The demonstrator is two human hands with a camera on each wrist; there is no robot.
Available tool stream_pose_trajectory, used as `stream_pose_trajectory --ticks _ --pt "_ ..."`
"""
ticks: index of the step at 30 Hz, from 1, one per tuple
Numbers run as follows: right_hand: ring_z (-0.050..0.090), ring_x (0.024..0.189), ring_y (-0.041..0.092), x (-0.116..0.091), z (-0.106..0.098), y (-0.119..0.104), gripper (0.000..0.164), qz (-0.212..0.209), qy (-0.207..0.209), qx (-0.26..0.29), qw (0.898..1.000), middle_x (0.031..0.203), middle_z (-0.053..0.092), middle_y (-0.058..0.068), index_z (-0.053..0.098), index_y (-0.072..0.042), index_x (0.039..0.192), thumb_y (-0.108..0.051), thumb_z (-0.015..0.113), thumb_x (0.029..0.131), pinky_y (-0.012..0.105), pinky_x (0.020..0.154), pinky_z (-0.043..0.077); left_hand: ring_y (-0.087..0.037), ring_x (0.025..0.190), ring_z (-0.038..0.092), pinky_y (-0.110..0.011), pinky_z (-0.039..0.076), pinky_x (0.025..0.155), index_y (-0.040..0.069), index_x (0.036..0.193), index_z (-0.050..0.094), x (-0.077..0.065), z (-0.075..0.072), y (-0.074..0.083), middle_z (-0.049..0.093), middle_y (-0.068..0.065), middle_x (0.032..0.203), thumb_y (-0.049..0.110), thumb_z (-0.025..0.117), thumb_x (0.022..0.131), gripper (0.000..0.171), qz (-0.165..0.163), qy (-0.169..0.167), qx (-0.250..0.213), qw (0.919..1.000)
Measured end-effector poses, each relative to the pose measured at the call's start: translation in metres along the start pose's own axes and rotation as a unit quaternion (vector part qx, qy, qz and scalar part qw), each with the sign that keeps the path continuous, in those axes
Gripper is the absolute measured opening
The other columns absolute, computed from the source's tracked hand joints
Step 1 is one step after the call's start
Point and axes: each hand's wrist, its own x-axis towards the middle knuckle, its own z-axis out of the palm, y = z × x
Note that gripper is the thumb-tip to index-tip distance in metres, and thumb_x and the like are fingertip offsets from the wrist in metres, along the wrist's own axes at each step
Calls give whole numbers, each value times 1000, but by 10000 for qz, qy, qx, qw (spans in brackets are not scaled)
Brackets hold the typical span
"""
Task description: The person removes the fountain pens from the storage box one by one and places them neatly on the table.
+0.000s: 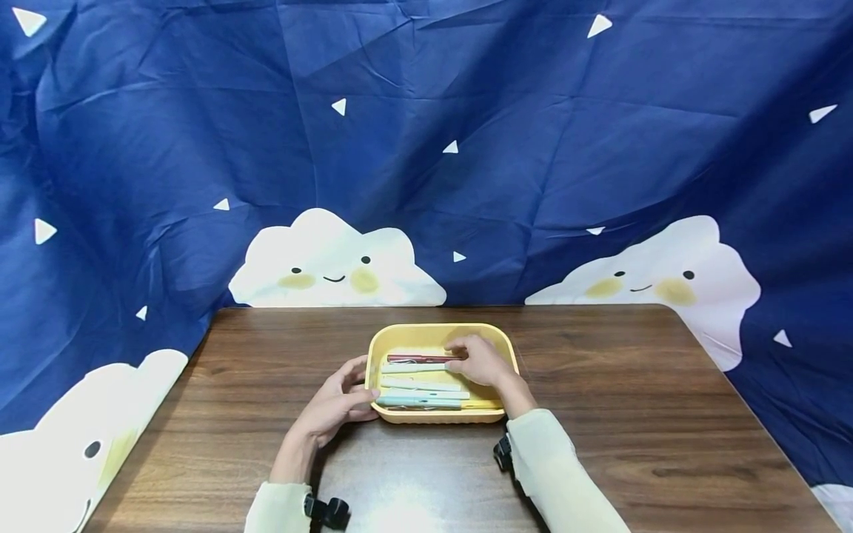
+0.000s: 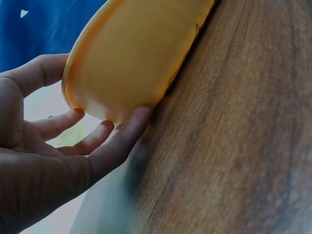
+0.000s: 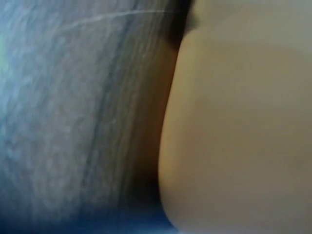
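Observation:
A yellow plastic basket [image 1: 503, 348] stands on the wooden table, with several pens lying side by side in it. My left hand [image 1: 336, 403] grips the basket's left end, thumb at the front corner of the rim. In the left wrist view, the fingertips press against the outer wall [image 2: 131, 63]. My right hand [image 1: 483, 363] reaches into the basket, thumb by the end of a white pen [image 1: 416, 368] and fingers over a dark red pen [image 1: 416, 359]. I cannot tell whether it pinches either pen. Nearer the front lie a light blue pen [image 1: 416, 402] and a yellow pen [image 1: 483, 405].
The brown wooden table [image 1: 620, 414] extends to both sides of the basket. Behind it hangs a blue cloth [image 1: 506, 185] with white clouds and triangles. A blurred pale yellow surface [image 3: 239, 122] fills much of the right wrist view.

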Motion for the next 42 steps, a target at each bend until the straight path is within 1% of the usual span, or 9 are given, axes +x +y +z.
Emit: stream_pose_trajectory --ticks 4,8,14,20,26,30,35,38,42 --pt "66 91 21 3 2 3 29 43 -20 -31 10000 97 72 6 74 1 113 -6 78 85 36 85 53 -31 110 62 -49 58 87 4 155 30 1 -1 -1 35 -29 149 1 67 92 74 -11 -8 -13 10000" --pt "59 80 11 4 3 5 19 61 33 -34 10000 86 69 0 77 -4 102 -5 79 83 29 76 50 -30 112 61 -48 58 87 3 156 29 1 -2 0 35 -29 150 2 66 92 73 8 -64 -8 10000" --pt "61 85 12 3 0 5 11 241 153 83 9996 92 74 -1 80 -10 92 -5 81 82 32 79 51 -32 114 60 -47 58 87 3 155 30 0 -1 1 36 -29 150 -1 64 93 71 -4 -127 3 9999" --pt "60 80 9 1 -2 3 12 369 318 109 9988 88 74 -4 81 -13 88 -6 84 79 29 75 51 -31 113 62 -48 58 87 2 155 29 -1 -2 1 35 -29 149 1 66 93 72 14 -131 5 9999" --pt "59 76 9 0 -3 3 10 214 336 260 9989 84 73 -2 80 -9 89 -4 83 81 28 72 50 -30 112 62 -48 58 87 3 155 30 -1 -1 1 35 -29 149 1 65 94 70 -72 -63 -51 9999" --pt "56 71 9 -3 -7 4 10 220 492 360 9979 79 71 -1 80 -8 88 -2 83 81 26 66 47 -30 114 61 -49 58 88 3 155 31 1 0 2 36 -29 148 2 66 94 71 -76 -123 -75 9999" --pt "54 57 9 -3 -12 0 10 132 441 671 9967 75 69 0 79 -3 92 1 79 84 25 55 47 -31 114 61 -50 57 88 2 154 31 1 -1 1 36 -28 147 0 65 94 69 -70 -104 -107 9999" --pt "56 60 9 -3 -16 -4 9 27 474 552 9973 76 69 -2 80 -7 93 -2 79 85 27 60 49 -31 114 61 -50 57 88 2 154 32 -1 -3 1 35 -28 148 -1 64 94 68 -48 -81 -135 9999" --pt "60 77 11 -5 -23 -8 10 -56 664 247 9975 82 72 -4 81 -13 92 -5 81 84 31 74 51 -32 117 60 -49 57 89 1 154 31 -2 -3 1 33 -28 152 -3 64 94 69 -14 -133 -153 9998"
